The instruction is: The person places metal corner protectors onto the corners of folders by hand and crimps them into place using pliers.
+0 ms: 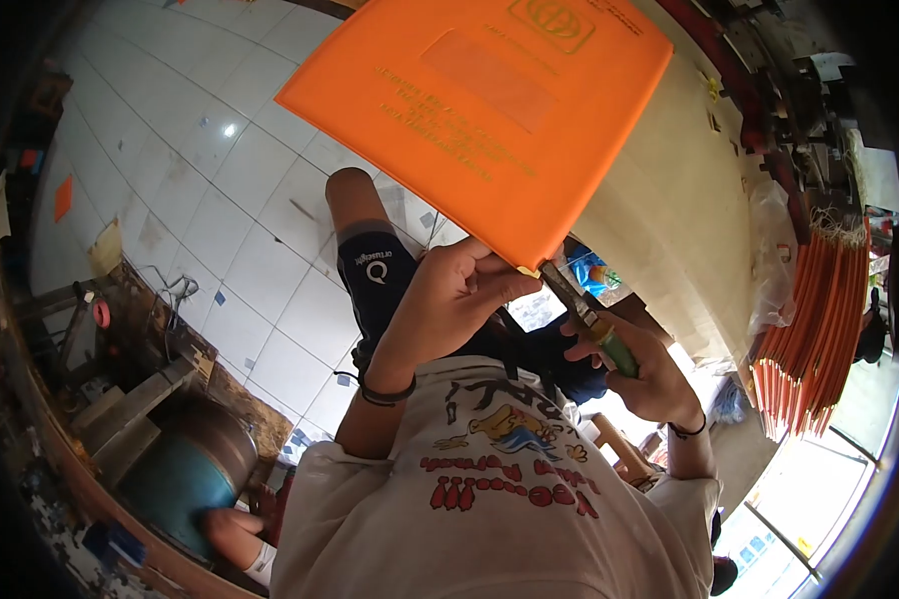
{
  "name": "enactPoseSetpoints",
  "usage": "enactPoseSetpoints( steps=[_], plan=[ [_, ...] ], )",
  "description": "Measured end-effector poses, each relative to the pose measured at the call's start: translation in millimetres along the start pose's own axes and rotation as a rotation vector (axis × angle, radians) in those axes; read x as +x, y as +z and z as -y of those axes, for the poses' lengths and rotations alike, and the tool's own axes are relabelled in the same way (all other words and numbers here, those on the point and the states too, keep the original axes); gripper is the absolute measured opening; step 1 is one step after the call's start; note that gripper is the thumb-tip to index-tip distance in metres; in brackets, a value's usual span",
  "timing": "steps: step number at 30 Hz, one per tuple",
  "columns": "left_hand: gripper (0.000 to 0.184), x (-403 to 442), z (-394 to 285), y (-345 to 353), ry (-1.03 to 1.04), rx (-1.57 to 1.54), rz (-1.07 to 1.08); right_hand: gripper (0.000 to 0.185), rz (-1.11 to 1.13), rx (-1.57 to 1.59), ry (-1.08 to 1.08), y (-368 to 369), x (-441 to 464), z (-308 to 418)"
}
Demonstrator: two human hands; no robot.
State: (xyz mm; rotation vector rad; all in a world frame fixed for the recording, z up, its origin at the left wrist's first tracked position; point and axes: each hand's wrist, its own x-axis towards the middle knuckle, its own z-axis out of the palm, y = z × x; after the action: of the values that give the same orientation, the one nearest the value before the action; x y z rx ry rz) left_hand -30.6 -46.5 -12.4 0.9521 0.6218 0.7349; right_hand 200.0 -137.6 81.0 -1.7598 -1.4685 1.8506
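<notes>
An orange folder (489, 130) with gold printing is held up at the top centre, one corner pointing down toward my hands. My left hand (459, 295) pinches the folder near that lower corner, thumb and fingers closed. My right hand (644, 369) is wrapped round a metal tool with green handles (614, 344). The tool's tip touches or almost touches the folder's corner, where a small yellowish bit shows beside my left thumb.
A cream-covered table (669, 220) stands at the right, with a bundle of orange strips (814, 329) hanging at its far side. White floor tiles (220, 230) lie at the left. Another person's hand (235, 534) is beside a dark green round object (185, 474) at the lower left.
</notes>
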Motion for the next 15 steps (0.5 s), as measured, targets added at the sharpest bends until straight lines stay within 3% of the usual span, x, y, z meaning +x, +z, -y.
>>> enactPoseSetpoints(
  steps=[6, 15],
  plan=[
    [0.022, 1.5, 0.6, -2.7, 0.034, 0.017, 0.034, 0.061, 0.04, -0.004, -0.007, -6.4, 2.8, 2.1],
    [0.022, 1.4, -5.2, -5.4, -0.021, 0.033, 0.055, 0.079, 0.114, -0.079, -0.041, -18.6, 3.4, -6.1]
  ],
)
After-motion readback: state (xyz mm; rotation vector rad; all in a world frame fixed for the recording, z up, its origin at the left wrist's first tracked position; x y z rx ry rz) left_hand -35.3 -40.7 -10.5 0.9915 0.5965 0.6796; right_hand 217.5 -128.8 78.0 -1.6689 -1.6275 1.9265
